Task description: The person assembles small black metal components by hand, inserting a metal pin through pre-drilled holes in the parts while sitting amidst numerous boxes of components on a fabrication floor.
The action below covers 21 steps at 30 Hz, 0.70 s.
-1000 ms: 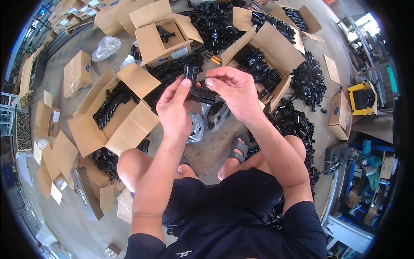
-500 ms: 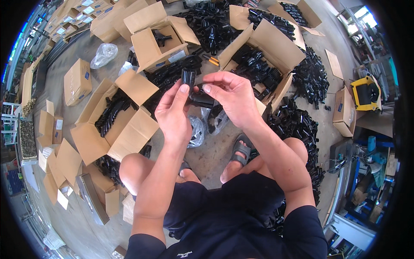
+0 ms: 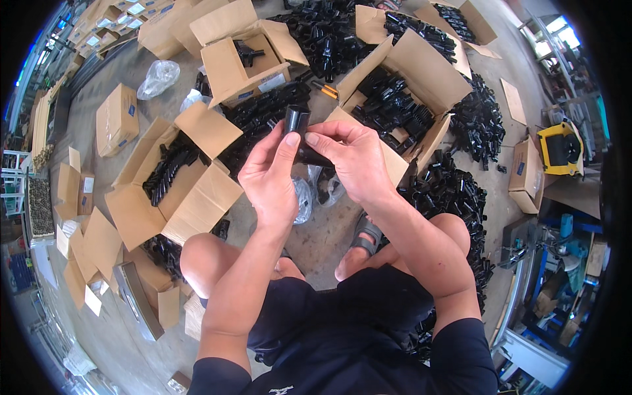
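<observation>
A glossy black tubular pipe fitting [image 3: 297, 119] is held up in front of me, with a second dark branch running off to the right beneath my fingers. My left hand [image 3: 270, 174] wraps round its upright tube, thumb along the near side. Against the right side of that tube, my right hand [image 3: 352, 155] is closed, its thumb and fingertips pressed together at the fitting. Whether a small piece sits between those fingertips is hidden. Beyond my hands lies a heap of similar black fittings [image 3: 260, 135].
Open cartons holding black parts stand at the left [image 3: 187, 197], the far middle [image 3: 224, 66] and the right [image 3: 428, 72]. More loose black fittings [image 3: 444, 197] are piled beside my right knee. Orange-handled tools [image 3: 326, 90] and a clear plastic bag [image 3: 303, 201] lie on the floor.
My right hand has moved left and down, bringing its fingertips against the fitting. The fitting and my left hand have shifted slightly right.
</observation>
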Motion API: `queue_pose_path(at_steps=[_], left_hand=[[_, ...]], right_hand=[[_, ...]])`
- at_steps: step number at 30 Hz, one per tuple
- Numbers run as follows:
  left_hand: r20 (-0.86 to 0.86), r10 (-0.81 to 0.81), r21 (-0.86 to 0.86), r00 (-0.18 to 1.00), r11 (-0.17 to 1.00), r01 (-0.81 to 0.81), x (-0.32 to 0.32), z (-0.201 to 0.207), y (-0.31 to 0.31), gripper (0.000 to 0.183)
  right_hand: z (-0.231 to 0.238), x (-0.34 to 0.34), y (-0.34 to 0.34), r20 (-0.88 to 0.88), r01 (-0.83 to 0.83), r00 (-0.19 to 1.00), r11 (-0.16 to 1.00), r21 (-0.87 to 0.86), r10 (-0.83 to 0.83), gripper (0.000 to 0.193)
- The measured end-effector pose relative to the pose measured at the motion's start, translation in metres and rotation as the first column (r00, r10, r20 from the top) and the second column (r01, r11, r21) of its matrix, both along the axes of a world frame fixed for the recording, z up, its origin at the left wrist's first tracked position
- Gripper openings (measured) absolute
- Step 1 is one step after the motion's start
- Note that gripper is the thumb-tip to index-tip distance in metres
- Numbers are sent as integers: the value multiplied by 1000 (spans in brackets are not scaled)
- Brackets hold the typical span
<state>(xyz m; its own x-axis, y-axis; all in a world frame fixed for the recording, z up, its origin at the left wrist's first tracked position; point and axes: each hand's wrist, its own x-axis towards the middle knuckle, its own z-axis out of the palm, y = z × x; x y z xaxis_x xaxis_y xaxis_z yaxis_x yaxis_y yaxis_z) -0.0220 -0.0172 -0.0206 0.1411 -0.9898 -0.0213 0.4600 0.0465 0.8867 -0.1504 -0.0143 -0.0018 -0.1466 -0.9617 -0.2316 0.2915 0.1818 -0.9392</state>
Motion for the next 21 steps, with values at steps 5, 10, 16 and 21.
queue_pose_path(at_steps=[5, 10, 16, 21], left_hand=[[26, 0, 19, 1000, 1000, 0, 0, 1, 2, 32], [82, 23, 28, 996, 999, -25, -1, 2, 2, 32], [86, 20, 32, 996, 999, -23, 1, 5, 3, 32], [75, 18, 27, 997, 999, -20, 2, 6, 4, 31]], right_hand=[[-2, 4, 5, -59, 30, 998, 999, 10, -30, 18], [1, 4, 6, -200, 12, 980, 999, 33, -5, 17], [-10, 0, 5, -512, -120, 856, 939, -321, -66, 15], [2, -2, 5, -247, -103, 965, 994, -41, 89, 15]])
